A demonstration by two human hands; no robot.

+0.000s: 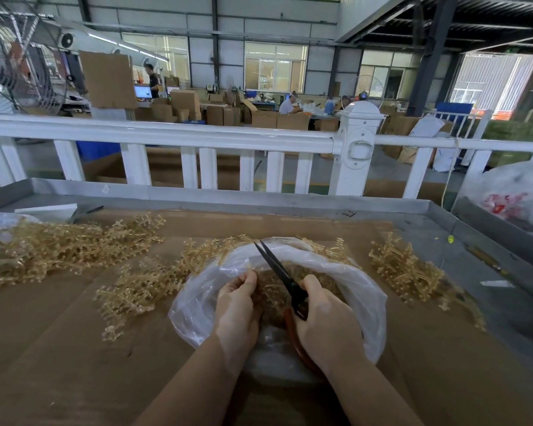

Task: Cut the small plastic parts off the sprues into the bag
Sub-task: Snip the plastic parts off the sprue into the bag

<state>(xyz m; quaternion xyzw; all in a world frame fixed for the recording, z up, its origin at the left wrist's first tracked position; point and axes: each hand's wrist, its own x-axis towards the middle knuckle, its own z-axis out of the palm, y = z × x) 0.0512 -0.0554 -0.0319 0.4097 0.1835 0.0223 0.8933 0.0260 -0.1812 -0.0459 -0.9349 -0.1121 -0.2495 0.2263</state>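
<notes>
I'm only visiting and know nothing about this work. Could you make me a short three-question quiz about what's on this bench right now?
1. True or false: the scissors are in the left hand.
2. What lies under both hands? A) metal tray B) clear plastic bag C) cardboard box
3. Fill in: the loose tan sprues lie on brown ______.

Key:
1. False: the right hand grips them, blades slightly apart.
2. B; it already holds tan pieces.
3. Cardboard.

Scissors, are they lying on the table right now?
No, the right hand grips the scissors, blades slightly parted above the plastic bag.
</notes>
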